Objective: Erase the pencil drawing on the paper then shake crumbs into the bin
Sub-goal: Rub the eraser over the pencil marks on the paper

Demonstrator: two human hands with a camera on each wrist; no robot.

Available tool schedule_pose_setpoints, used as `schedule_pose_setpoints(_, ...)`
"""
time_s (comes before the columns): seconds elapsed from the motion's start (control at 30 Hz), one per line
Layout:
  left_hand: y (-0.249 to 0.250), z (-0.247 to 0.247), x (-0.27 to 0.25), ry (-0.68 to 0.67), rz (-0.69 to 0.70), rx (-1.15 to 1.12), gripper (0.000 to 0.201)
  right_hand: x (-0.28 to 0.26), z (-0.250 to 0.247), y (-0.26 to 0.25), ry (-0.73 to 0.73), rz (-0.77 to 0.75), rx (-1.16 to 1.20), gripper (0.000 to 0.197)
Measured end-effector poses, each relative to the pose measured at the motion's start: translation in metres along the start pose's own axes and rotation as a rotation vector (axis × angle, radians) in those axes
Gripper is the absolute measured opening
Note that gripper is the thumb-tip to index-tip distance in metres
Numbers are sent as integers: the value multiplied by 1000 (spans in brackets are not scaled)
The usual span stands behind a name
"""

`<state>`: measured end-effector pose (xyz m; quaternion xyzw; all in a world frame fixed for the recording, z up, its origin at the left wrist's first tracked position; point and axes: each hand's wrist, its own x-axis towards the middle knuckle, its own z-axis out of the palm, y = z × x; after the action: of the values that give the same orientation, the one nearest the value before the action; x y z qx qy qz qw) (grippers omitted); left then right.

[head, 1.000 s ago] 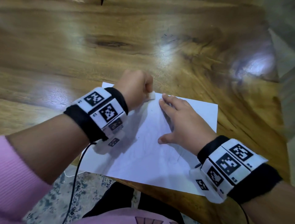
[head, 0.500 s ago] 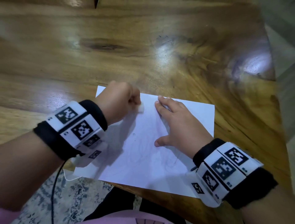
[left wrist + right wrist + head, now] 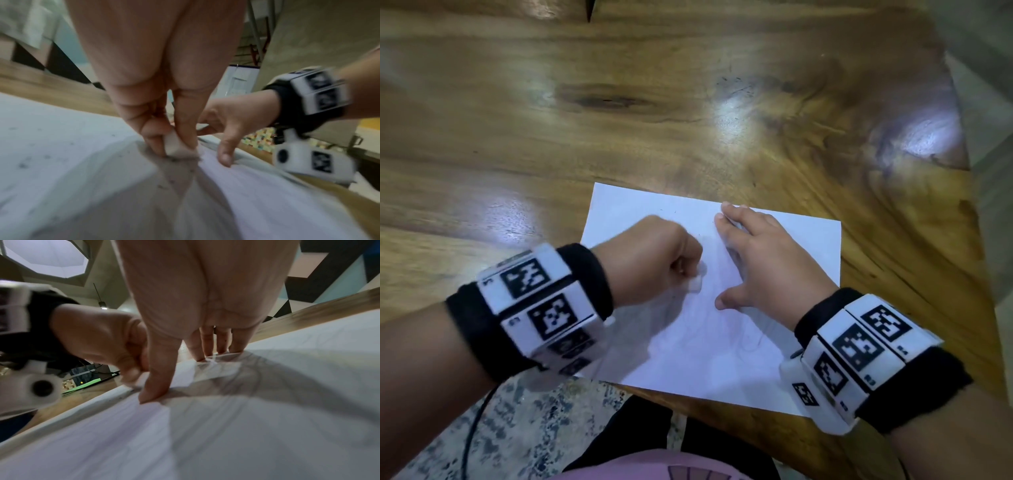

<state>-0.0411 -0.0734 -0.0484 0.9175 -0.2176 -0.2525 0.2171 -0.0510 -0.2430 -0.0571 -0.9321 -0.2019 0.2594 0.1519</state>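
Note:
A white paper [image 3: 726, 356] with faint pencil lines lies at the near edge of the wooden table [image 3: 619, 113]. My left hand [image 3: 654, 262] pinches a small white eraser [image 3: 697, 282] and presses it onto the sheet near its middle. In the left wrist view the eraser [image 3: 173, 145] sits between thumb and fingers, with dark crumbs [image 3: 164, 186] scattered on the paper [image 3: 72, 170]. My right hand [image 3: 763, 260] lies flat on the sheet, fingers straight and thumb spread, holding it down. In the right wrist view its thumb [image 3: 156, 386] and fingertips press the paper [image 3: 226, 443].
The table's near edge runs under the paper, with a patterned rug [image 3: 524, 425] on the floor below. The table's right corner [image 3: 962, 171] ends close to my right hand. No bin is in view.
My left hand has dragged the eraser from the sheet's far edge down toward its middle. My right hand has kept its place on the paper.

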Motion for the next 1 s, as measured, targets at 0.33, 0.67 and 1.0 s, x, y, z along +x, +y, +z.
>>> schedule_pose_setpoints(0.33, 5, -7, 7, -25, -12, 37, 8, 2, 2, 1, 17, 2, 9, 111)
schedule_pose_setpoints(0.67, 9, -6, 7, 33, -19, 39, 9, 2, 1, 0, 20, 9, 9, 110)
schedule_pose_setpoints(1.0, 1, 3, 4, 38, 11, -24, 5, 4, 3, 2, 16, 2, 21, 112)
